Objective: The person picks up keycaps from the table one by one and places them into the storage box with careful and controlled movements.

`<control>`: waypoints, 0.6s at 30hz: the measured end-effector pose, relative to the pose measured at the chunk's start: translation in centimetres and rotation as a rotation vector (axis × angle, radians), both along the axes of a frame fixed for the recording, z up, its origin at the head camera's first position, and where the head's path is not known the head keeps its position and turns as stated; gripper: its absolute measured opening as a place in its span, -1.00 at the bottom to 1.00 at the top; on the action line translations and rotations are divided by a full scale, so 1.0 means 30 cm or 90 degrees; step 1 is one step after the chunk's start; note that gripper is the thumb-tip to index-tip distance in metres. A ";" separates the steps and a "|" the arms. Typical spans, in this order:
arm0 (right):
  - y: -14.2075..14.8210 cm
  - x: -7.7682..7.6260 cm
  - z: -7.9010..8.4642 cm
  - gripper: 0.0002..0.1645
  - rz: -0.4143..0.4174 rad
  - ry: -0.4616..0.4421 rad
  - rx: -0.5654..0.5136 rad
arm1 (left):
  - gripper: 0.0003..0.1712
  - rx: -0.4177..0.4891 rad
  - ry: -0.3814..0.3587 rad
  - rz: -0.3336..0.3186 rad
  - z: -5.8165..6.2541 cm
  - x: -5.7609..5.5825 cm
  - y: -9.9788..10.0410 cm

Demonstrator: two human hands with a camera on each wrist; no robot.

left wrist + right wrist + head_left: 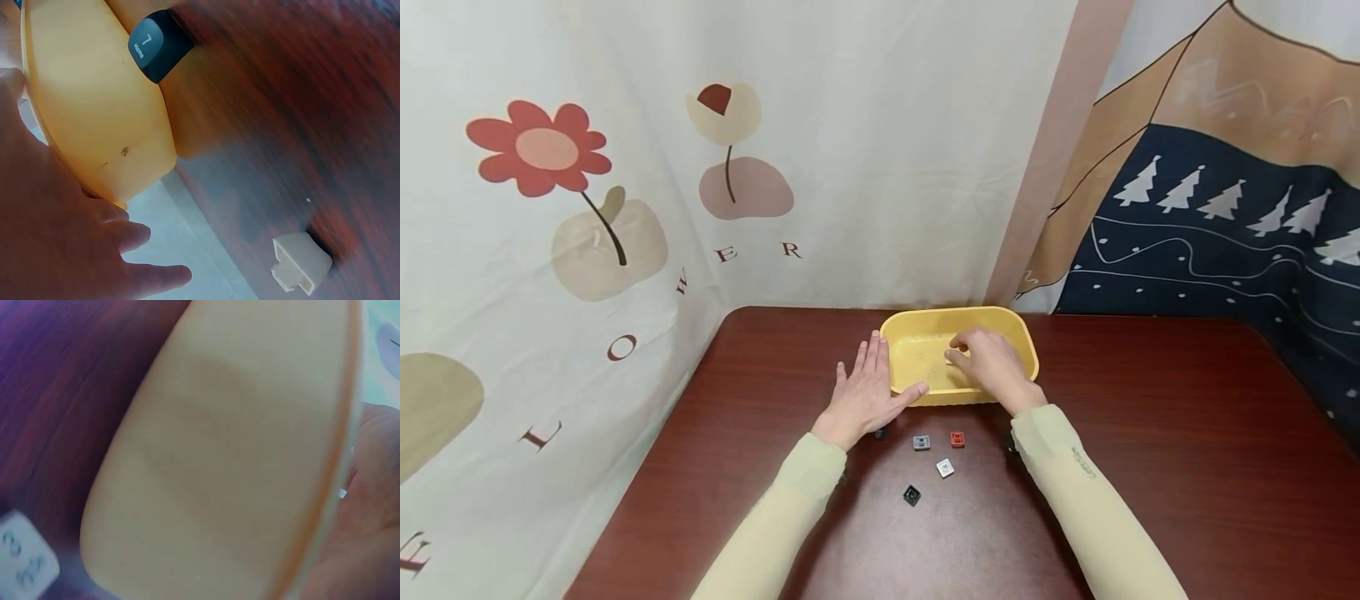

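A yellow plastic basin (958, 396) stands at the table's back edge. Over its left rim my left hand (865, 396) rests with the fingers straight and spread, the thumb along the front rim. My right hand (992, 362) reaches inside from the right, its thumb and fingers pinching a small white keycap (950, 360), mostly hidden by the fingers. In front of the basin lie a grey keycap (921, 442), a red keycap (957, 439), a white keycap (945, 468) and a black keycap (912, 496).
A black "7 Home" keycap (156, 47) lies beside the basin in the left wrist view, with a pale keycap (301, 262) farther off on its side. The right wrist view shows a white marked keycap (26, 559). Printed curtains (880, 167) hang behind the brown table (1150, 433).
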State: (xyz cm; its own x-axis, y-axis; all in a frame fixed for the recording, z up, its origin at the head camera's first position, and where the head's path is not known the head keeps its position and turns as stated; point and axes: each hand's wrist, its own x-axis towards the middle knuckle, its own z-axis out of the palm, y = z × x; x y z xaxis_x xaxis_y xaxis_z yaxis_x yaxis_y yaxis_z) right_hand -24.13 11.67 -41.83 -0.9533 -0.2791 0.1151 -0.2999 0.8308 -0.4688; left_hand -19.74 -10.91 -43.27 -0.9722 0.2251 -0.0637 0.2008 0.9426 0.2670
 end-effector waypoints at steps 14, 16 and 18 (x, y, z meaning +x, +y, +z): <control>0.105 0.135 0.077 -0.57 -0.028 0.084 -0.079 | 0.34 0.016 -0.002 0.006 0.001 -0.002 0.008; 0.121 0.154 0.080 -0.56 -0.024 0.088 -0.077 | 0.35 0.015 -0.003 0.005 0.001 -0.001 0.008; 0.136 0.172 0.083 -0.55 -0.019 0.088 -0.075 | 0.35 0.015 -0.005 0.006 -0.001 -0.002 0.008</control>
